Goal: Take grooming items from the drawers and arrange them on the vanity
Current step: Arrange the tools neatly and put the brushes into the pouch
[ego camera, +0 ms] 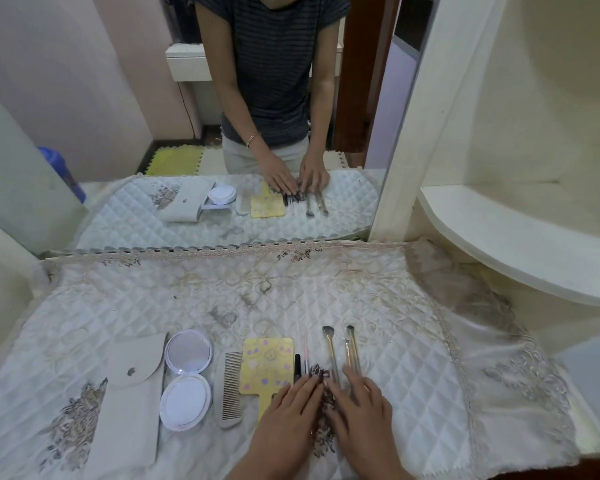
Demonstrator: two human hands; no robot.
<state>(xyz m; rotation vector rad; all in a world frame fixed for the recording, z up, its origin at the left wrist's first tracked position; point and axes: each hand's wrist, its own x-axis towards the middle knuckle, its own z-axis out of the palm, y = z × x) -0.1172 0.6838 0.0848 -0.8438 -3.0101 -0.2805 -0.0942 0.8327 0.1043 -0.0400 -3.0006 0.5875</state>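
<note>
- Head view, nearest first: the left hand (291, 407) lies flat, fingers straight and gripping nothing, its tips at the lower ends of a black pencil (297, 367) and a thin pink brush (306, 355).
- Just beside it, the right hand (357, 410) is also flat and unclenched, with its fingers resting over the handles of two gold-handled brushes (330, 351), whose bristles point away from the person.
- Left of the hands, in one row on the quilted cloth (413, 375): a yellow paddle mirror (267, 365), a grey comb (230, 386), an open round compact (187, 375) and a pale pouch (129, 403) with its flap open.
- Beyond the row, the cloth's lace edge meets the vanity mirror (222, 133), which reflects the person, both hands and the items.
- A curved shelf (499, 244) stands at far right.
</note>
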